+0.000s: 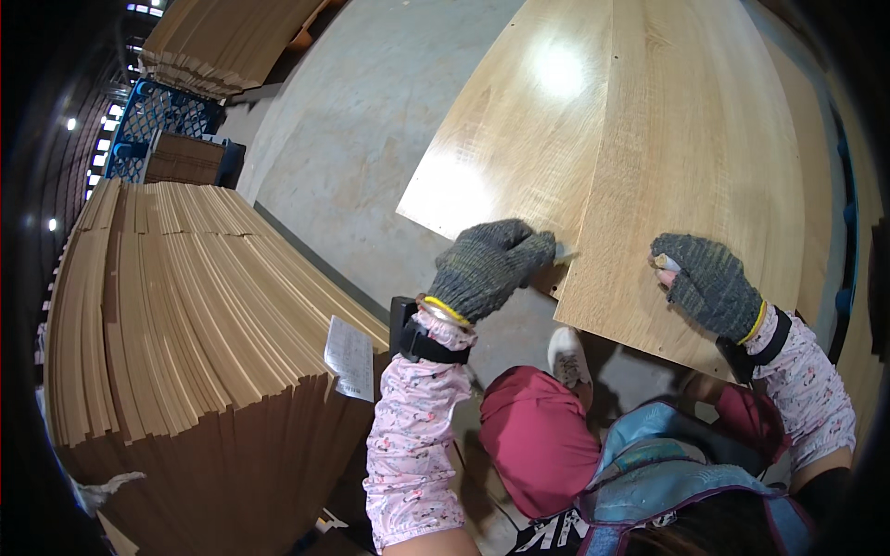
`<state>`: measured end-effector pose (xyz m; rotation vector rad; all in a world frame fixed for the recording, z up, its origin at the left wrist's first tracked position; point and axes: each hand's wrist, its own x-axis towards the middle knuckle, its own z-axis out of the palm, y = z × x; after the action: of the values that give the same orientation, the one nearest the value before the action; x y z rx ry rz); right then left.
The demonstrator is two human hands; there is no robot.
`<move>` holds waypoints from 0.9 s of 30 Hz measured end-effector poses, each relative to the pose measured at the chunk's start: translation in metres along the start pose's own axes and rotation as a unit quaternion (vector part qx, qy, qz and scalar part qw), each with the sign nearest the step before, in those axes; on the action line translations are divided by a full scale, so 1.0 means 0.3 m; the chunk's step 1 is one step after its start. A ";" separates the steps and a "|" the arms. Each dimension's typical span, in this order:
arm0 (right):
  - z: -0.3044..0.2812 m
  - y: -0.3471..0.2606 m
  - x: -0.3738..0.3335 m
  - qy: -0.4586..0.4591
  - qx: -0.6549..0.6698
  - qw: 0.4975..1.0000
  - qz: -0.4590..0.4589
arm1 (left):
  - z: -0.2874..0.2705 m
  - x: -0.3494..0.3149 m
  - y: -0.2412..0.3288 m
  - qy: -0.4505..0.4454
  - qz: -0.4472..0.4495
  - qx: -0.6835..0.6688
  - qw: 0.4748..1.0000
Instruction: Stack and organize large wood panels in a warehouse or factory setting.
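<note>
Two wood-grain boards lie in front of me: the left board (519, 139) and the right board (686, 157), which meet along a lengthwise seam. My left hand (491, 269), in a dark grey knit glove, is closed at the near edge of the left board, beside the seam. A small pale tip (564, 251) shows at its fingers, too small to name. Over the right board, my right hand (709, 285) in a matching glove has curled fingers. Bare fingertips show through this glove, and whatever they may hold is hidden.
A tall stack of brown cardboard sheets (204, 315) stands at my left, with a paper slip (349, 359) on its near corner. Farther back are a blue mesh crate (171, 111) and another cardboard stack (222, 42). Grey floor (362, 120) runs between stack and boards.
</note>
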<state>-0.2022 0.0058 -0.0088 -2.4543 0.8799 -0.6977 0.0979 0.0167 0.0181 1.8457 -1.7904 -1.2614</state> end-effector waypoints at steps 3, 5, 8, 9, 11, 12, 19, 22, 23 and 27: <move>0.002 -0.004 0.010 -0.002 -0.001 1.000 0.003 | 0.007 0.028 0.023 -0.004 -0.036 0.057 0.998; 0.004 -0.001 0.011 0.012 -0.013 0.999 -0.043 | 0.011 0.025 0.015 -0.017 -0.061 0.085 0.994; 0.001 0.005 0.003 0.007 0.020 1.000 -0.007 | -0.001 -0.005 0.013 -0.052 -0.089 0.080 0.991; -0.001 0.007 -0.003 0.012 0.016 1.000 -0.005 | -0.001 -0.020 0.011 -0.053 -0.084 0.084 0.992; -0.007 0.007 -0.012 -0.003 0.075 0.995 0.064 | 0.001 -0.057 0.011 -0.068 -0.107 0.078 0.989; -0.014 0.009 -0.019 0.006 0.070 0.995 0.066 | 0.004 -0.069 0.028 -0.076 -0.140 0.043 0.986; -0.054 -0.046 -0.157 0.026 -0.014 0.996 0.084 | 0.140 -0.060 -0.004 0.127 -0.031 -0.099 0.986; -0.080 -0.044 -0.318 0.052 -0.080 0.993 0.070 | 0.159 -0.027 0.021 0.138 -0.026 -0.018 0.990; -0.094 -0.053 -0.376 0.048 -0.106 0.989 0.089 | 0.162 -0.025 0.035 0.148 -0.020 0.030 0.988; -0.143 -0.113 -0.534 0.092 -0.042 0.974 0.204 | 0.164 -0.020 0.046 0.130 -0.048 0.037 0.990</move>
<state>-0.3194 0.1278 -0.0061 -2.1948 1.4594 -0.7527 0.0538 0.0373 0.0018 2.0502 -1.6460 -0.9435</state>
